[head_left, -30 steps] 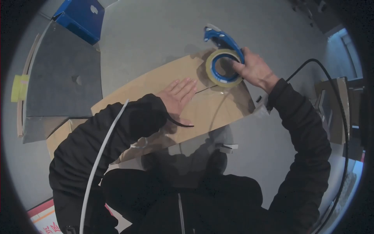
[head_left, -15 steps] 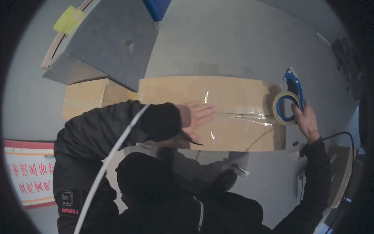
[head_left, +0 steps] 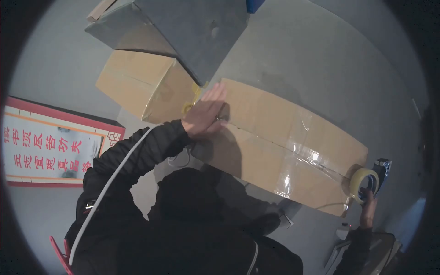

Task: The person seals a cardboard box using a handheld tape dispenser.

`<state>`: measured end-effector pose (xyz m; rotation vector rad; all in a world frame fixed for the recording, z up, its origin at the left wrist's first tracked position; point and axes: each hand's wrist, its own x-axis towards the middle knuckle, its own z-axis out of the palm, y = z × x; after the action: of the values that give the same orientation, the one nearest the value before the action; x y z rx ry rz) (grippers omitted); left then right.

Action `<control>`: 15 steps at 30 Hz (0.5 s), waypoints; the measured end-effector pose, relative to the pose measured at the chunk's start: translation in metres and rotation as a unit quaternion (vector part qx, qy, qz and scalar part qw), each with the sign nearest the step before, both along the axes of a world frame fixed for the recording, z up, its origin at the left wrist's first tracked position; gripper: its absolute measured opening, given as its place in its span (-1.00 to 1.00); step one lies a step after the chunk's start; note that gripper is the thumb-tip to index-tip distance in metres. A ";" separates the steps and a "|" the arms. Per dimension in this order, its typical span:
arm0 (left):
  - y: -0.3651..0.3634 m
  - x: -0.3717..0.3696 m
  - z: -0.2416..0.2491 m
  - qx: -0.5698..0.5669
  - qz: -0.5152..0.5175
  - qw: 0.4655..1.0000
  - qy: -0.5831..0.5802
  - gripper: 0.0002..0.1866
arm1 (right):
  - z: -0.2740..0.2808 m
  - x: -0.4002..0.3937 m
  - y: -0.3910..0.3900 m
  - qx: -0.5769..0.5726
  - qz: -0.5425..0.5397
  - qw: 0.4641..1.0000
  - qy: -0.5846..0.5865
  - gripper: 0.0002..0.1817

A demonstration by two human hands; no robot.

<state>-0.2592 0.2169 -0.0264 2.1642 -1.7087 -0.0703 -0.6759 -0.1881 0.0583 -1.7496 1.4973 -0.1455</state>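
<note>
A long cardboard box lies at a slant across the middle, with shiny clear tape over part of its centre seam. At the box's left end is my left hand, its fingers stretched out and held flat against that end. My right hand grips a blue tape dispenser carrying a roll of clear tape, right by the box's right end. Part of the dispenser's handle is hidden by my fingers and the roll.
A smaller cardboard box stands at the upper left, close to a large grey box-like object. A framed panel with red characters is on the left. A white cable runs along my left sleeve.
The view has turned, so the box now slants down to the right. My left hand has moved from the box's top to its left end. My right hand still holds the dispenser, now lower beside the right end.
</note>
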 end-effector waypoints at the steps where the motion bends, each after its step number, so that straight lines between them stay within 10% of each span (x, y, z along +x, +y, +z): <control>1: -0.003 -0.001 0.002 0.022 0.022 0.998 0.049 -0.22 | 0.000 -0.003 0.000 0.005 0.000 1.000 -0.002 -0.52; 3: -0.008 0.003 0.003 0.051 0.054 0.990 0.120 -0.23 | 0.000 -0.003 -0.001 0.008 0.000 1.000 -0.009 -0.44; 9: -0.025 0.003 -0.024 -0.178 0.103 0.939 -0.275 -0.03 | -0.017 -0.011 -0.004 0.000 0.038 0.998 -0.040 -0.31; 15: -0.010 0.008 -0.013 -0.017 -0.013 1.000 -0.005 -0.18 | -0.040 -0.013 -0.017 -0.023 -0.012 0.995 -0.095 -0.40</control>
<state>-0.2515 0.2064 -0.0397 2.1228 -1.7306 -0.0373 -0.6888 -0.2052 0.0183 -1.7023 1.3862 -0.3517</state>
